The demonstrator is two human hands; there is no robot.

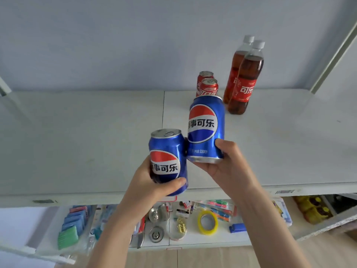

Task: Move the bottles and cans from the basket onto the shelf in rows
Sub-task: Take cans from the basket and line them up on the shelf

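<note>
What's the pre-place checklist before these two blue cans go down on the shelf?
1. Left hand grips left blue can: ok.
2. Right hand grips right blue can: ok.
3. Both cans upright: ok, slight tilt.
4. Bare shelf left of red cans: ok.
5. Red cans and cola bottles standing in rows front to back: ok.
6. Basket contents left: cannot tell, out of view.
</note>
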